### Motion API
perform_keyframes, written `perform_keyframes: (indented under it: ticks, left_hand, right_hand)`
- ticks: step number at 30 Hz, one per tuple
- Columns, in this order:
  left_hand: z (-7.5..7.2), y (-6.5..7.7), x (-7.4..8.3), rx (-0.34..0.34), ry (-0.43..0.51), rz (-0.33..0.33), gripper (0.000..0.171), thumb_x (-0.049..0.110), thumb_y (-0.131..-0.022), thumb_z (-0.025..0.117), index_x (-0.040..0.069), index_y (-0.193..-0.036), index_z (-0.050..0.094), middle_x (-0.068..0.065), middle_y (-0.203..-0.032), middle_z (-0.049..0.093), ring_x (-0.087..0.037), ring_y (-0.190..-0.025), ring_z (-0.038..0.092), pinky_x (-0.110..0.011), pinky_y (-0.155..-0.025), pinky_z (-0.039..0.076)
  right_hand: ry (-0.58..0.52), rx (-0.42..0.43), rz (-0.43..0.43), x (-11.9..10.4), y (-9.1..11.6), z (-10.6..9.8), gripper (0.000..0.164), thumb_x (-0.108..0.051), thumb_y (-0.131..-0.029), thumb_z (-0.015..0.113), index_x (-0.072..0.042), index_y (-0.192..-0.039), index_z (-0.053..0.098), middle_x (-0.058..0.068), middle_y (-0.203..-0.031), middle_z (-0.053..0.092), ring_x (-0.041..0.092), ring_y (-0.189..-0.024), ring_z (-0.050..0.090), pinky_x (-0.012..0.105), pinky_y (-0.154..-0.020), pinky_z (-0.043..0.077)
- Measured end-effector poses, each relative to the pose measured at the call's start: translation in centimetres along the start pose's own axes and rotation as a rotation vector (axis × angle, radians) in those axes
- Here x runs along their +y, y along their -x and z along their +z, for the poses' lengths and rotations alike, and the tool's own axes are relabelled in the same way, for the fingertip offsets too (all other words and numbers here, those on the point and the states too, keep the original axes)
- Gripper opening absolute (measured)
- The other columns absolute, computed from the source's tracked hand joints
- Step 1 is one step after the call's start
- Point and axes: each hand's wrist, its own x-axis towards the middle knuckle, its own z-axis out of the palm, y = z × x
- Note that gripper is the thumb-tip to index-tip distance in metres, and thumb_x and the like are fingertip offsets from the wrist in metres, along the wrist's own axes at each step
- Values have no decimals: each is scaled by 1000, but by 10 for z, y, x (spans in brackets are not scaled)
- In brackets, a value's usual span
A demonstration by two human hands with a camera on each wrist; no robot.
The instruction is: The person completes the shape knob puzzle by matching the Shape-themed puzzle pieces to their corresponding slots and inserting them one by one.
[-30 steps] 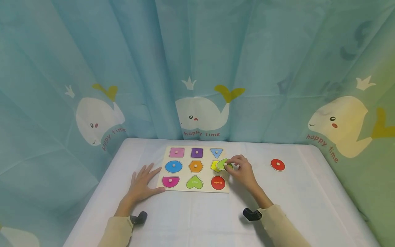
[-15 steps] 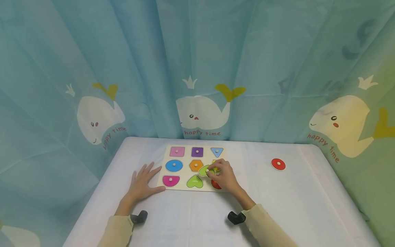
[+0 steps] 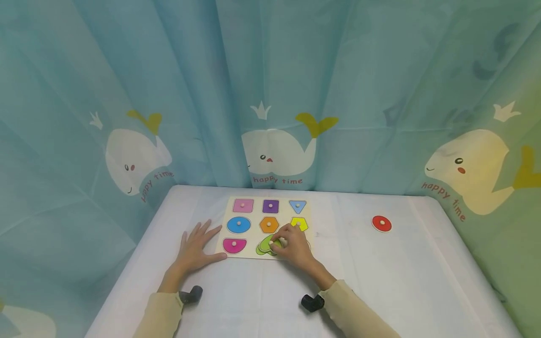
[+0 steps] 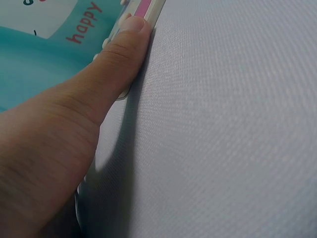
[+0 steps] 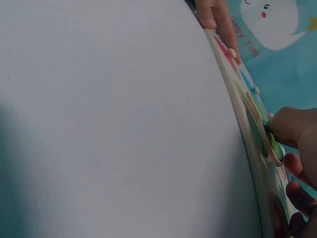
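Observation:
A cream puzzle board lies on the white table in the head view. My right hand pinches the small knob of a green heart piece between thumb and fingertips. The heart overlaps the green heart-shaped recess at the board's front middle, turned out of line with it. From the right wrist view, the piece shows tilted, close over the board. My left hand rests with fingers spread at the board's left edge, its thumb on the front left corner.
Several knobbed pieces sit in the board, among them a blue oval, an orange hexagon and a magenta half circle. A red round piece lies on the table to the right. Behind the table hangs a blue curtain with whales.
My right hand has carried the green heart left and toward me, from over the yellow piece to over the heart recess. The left hand has stayed at the board's edge.

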Motion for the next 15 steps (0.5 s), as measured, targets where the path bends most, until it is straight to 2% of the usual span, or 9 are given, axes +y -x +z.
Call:
perform_keyframes:
  ticks: [3,6,15]
  left_hand:
    - [-1,0,0,-8,3,-5,96,63,-77,79,19,-156,46,-18,-167,27,-48,-154,11,-77,-115,-1]
    - [-1,0,0,-9,-5,-4,95,63,-77,79,19,-156,46,-19,-167,27,-48,-154,11,-77,-115,-1]
    - [-2,0,0,-4,-4,0,95,63,-78,79,20,-156,46,-17,-168,26,-47,-154,11,-76,-116,-1]
  right_hand:
    - [30,-4,-22,-1,1,3,6,-17,-83,84,-16,-87,79,1,-98,65,23,-95,58,57,-103,43]
    - [51,-7,-34,-2,1,5,6,-18,-83,84,-17,-88,79,0,-98,66,21,-91,56,45,-85,43]
    - [36,-27,-22,-8,1,7,5,-17,-83,84,-17,-88,80,0,-98,66,21,-92,55,41,-81,40]
